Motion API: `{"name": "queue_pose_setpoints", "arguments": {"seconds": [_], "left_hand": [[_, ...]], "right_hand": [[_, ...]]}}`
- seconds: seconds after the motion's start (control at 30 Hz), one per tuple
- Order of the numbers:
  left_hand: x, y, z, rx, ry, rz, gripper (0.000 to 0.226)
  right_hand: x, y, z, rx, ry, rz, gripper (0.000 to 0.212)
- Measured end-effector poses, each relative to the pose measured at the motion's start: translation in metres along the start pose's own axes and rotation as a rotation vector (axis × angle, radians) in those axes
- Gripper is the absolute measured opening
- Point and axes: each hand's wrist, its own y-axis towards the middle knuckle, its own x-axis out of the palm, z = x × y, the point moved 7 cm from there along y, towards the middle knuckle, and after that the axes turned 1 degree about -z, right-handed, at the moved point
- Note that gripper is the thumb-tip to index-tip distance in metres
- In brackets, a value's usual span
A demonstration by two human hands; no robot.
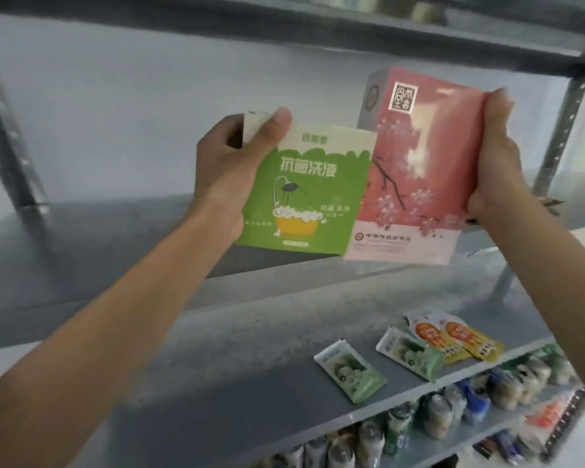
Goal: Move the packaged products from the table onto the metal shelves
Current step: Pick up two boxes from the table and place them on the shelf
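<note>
The left hand (230, 170) pinches the flat green-and-cream printed packet (304, 197) at its upper left corner, with the thumb on the front and the fingers curled behind. The right hand (497, 163) grips the right edge of the pink blossom-printed package (429, 170), fingers wrapped round it. Both packs are held upright in the air, side by side with their inner edges meeting, in front of the opening above the grey metal shelf board (115, 238). A grey carton (374, 96) stands on that board just behind the pink package. On the lower shelf board (250, 366) lie two small pale green sachets (350, 371) and, near them, orange-and-yellow sachets (453, 339). Rows of small bottles (453, 407) fill the level beneath.
</note>
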Motion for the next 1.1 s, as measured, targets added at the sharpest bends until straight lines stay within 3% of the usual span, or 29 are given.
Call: {"name": "queue_pose_setpoints", "arguments": {"seconds": [0.07, 0.2, 0.3, 0.47, 0.57, 0.63, 0.73, 0.8, 0.93, 1.1], "left_hand": [[-0.018, 0.012, 0.000, 0.028, 0.041, 0.047, 0.025], [-0.056, 0.026, -0.009, 0.041, 0.135, 0.168, 0.021], [-0.083, 0.027, -0.015, 0.033, 0.222, 0.250, 0.018], [-0.120, 0.029, -0.024, 0.038, 0.403, 0.311, 0.012], [-0.134, 0.026, -0.018, 0.099, 0.602, 0.295, 0.052], [-0.129, 0.019, 0.003, 0.310, 0.961, 0.254, 0.080], [-0.094, 0.005, 0.013, 0.573, 1.530, -0.007, 0.108], [-0.085, 0.002, 0.000, 0.587, 1.718, -0.136, 0.123], [-0.095, 0.013, -0.014, 0.609, 1.793, -0.128, 0.127], [-0.132, 0.043, -0.019, 0.561, 1.858, -0.100, 0.121]], "right_hand": [[0.022, 0.011, -0.003, 0.010, 0.036, -0.054, 0.085], [0.072, 0.028, -0.012, -0.030, 0.099, -0.198, 0.059], [0.112, 0.037, -0.007, -0.065, 0.115, -0.259, 0.063], [0.164, 0.042, 0.030, -0.094, 0.178, -0.297, 0.044], [0.182, 0.047, 0.037, -0.097, 0.134, -0.392, 0.051], [0.185, 0.051, 0.036, -0.141, 0.102, -0.536, 0.058], [0.184, 0.048, 0.044, -0.251, -0.063, -0.899, 0.075], [0.181, 0.044, 0.057, -0.229, -0.206, -1.053, 0.101], [0.184, 0.043, 0.063, -0.195, -0.329, -1.052, 0.122], [0.227, 0.037, 0.071, -0.168, -0.351, -0.942, 0.104]]}}
